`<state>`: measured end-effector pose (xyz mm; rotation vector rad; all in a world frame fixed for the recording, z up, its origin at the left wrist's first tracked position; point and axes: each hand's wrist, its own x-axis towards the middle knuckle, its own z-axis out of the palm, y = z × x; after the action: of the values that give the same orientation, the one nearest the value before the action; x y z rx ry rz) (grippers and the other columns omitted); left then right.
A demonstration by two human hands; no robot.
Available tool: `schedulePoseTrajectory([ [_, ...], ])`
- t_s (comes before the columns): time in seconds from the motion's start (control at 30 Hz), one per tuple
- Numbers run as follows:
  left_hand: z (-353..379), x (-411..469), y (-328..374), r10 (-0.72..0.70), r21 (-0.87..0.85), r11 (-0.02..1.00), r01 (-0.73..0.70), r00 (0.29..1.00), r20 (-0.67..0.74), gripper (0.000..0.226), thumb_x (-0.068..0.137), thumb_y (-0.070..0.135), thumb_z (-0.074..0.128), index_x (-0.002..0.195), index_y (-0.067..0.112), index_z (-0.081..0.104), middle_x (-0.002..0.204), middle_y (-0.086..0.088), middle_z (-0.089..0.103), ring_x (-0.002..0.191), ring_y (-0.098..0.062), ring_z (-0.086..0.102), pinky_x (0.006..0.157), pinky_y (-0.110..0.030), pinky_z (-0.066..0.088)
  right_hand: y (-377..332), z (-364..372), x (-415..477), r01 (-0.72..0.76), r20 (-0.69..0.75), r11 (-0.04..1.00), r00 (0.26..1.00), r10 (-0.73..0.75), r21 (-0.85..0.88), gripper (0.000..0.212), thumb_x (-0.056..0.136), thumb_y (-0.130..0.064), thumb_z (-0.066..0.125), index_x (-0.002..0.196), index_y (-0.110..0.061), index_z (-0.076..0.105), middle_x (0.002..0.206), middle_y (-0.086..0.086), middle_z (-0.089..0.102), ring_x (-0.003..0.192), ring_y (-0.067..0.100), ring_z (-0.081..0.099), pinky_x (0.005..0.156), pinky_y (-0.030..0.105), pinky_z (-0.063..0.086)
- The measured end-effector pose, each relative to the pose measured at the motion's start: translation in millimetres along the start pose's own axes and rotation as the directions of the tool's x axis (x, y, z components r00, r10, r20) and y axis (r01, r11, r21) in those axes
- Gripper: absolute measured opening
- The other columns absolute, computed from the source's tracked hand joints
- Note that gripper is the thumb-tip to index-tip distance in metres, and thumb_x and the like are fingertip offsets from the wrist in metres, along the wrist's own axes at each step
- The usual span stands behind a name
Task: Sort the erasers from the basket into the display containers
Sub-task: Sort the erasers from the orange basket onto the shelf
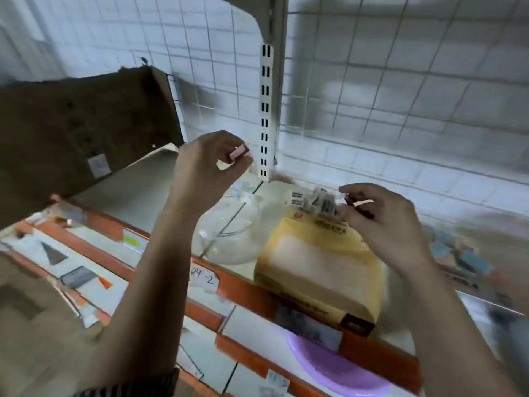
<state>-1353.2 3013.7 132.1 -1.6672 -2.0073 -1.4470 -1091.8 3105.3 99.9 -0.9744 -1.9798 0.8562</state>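
Observation:
My left hand [206, 170] is raised above the shelf and pinches a small pink eraser [239, 152] between thumb and fingers. Below it stands a clear plastic container [229, 227], transparent and round. My right hand [383, 219] hovers over a yellow display box [320, 262] and pinches a small dark eraser [349, 200] at its fingertips. Several wrapped erasers with barcodes [317, 200] are piled at the far end of the yellow box. The frame is blurred by motion.
A brown cardboard box [71, 133] sits at the left on the shelf. Orange shelf edges [243, 285] run across below. A purple basket rim [337, 371] shows on the lower shelf. Blue items [458, 253] lie to the right. A wire grid wall stands behind.

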Motion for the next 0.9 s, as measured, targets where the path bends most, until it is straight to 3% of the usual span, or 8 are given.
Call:
schedulePoseTrajectory([
  [0.17, -7, 27, -90, -0.098, 0.09, 0.992, 0.088, 0.989, 0.108, 0.01, 0.08, 0.026, 0.076, 0.085, 0.021, 0.07, 0.079, 0.006, 0.07, 0.067, -0.001, 0.061, 0.064, -0.021, 0.045, -24, 42, 25, 0.007, -0.004, 1.0, 1.0, -0.006, 0.009, 0.02, 0.086, -0.013, 0.071, 0.1, -0.027, 0.07, 0.088, -0.01, 0.068, 0.071, 0.007, 0.067, 0.05, 0.01, 0.042],
  [0.3, 20, 34, -141, -0.14, 0.141, 0.985, 0.098, 0.934, 0.329, 0.012, 0.079, 0.024, 0.077, 0.087, 0.017, 0.072, 0.079, 0.005, 0.07, 0.076, -0.012, 0.066, 0.062, -0.008, 0.039, -33, 62, 44, -0.021, 0.021, 1.0, 1.0, 0.022, -0.007, 0.018, 0.086, -0.013, 0.072, 0.098, -0.026, 0.07, 0.087, -0.007, 0.067, 0.069, 0.006, 0.068, 0.042, 0.016, 0.042],
  [0.4, 37, 35, -163, -0.153, 0.145, 0.984, 0.103, 0.907, 0.391, 0.011, 0.079, 0.026, 0.076, 0.087, 0.019, 0.073, 0.082, 0.004, 0.071, 0.076, -0.011, 0.064, 0.062, -0.008, 0.039, -35, 75, 56, -0.033, 0.047, 0.997, 0.998, 0.036, -0.065, 0.019, 0.084, -0.014, 0.073, 0.094, -0.031, 0.07, 0.085, -0.008, 0.069, 0.064, 0.007, 0.066, 0.049, 0.025, 0.049],
  [0.47, 43, 36, -171, -0.148, 0.143, 0.985, 0.097, 0.9, 0.41, 0.015, 0.079, 0.035, 0.073, 0.086, 0.022, 0.072, 0.084, 0.003, 0.071, 0.078, -0.014, 0.065, 0.068, -0.021, 0.047, -35, 82, 63, -0.04, 0.066, 0.994, 0.997, 0.047, -0.099, 0.017, 0.084, -0.016, 0.073, 0.093, -0.03, 0.07, 0.083, -0.007, 0.069, 0.064, 0.01, 0.066, 0.059, 0.027, 0.052],
  [0.57, 40, 34, -176, -0.112, 0.129, 0.989, 0.066, 0.911, 0.397, 0.028, 0.078, 0.044, 0.069, 0.09, 0.02, 0.073, 0.086, 0.001, 0.07, 0.079, -0.018, 0.064, 0.073, -0.031, 0.051, -34, 92, 75, -0.044, 0.096, 0.987, 0.994, 0.06, -0.152, 0.016, 0.083, -0.02, 0.073, 0.094, -0.031, 0.071, 0.085, -0.007, 0.069, 0.072, 0.01, 0.067, 0.07, 0.026, 0.053],
  [0.7, 19, 22, -183, -0.028, 0.129, 0.992, -0.004, 0.97, 0.243, 0.01, 0.089, 0.019, 0.066, 0.093, 0.012, 0.072, 0.087, -0.002, 0.071, 0.079, -0.02, 0.066, 0.07, -0.028, 0.047, -37, 107, 98, -0.032, 0.157, 0.986, 0.986, 0.058, -0.161, 0.016, 0.082, -0.02, 0.075, 0.098, -0.025, 0.072, 0.089, -0.006, 0.068, 0.075, 0.012, 0.067, 0.07, 0.022, 0.051],
  [0.8, 11, 0, -195, -0.066, 0.191, 0.981, 0.045, 0.992, 0.105, 0.02, 0.088, 0.027, 0.056, 0.09, 0.014, 0.071, 0.084, -0.001, 0.07, 0.074, -0.022, 0.065, 0.064, -0.026, 0.043, -42, 127, 122, 0.028, 0.281, 0.976, 0.959, 0.034, -0.215, 0.018, 0.081, -0.018, 0.076, 0.098, -0.02, 0.072, 0.088, -0.004, 0.068, 0.072, 0.012, 0.065, 0.064, 0.016, 0.046],
  [0.9, 10, -17, -203, -0.1, 0.205, 0.975, 0.082, 0.992, 0.077, 0.035, 0.087, 0.04, 0.044, 0.091, 0.017, 0.07, 0.089, -0.004, 0.07, 0.075, -0.029, 0.067, 0.066, -0.036, 0.052, -42, 157, 145, 0.098, 0.414, 0.956, 0.91, 0.026, -0.277, 0.022, 0.078, -0.016, 0.079, 0.099, -0.018, 0.072, 0.088, 0.0, 0.067, 0.065, 0.001, 0.059, 0.068, 0.019, 0.046],
])
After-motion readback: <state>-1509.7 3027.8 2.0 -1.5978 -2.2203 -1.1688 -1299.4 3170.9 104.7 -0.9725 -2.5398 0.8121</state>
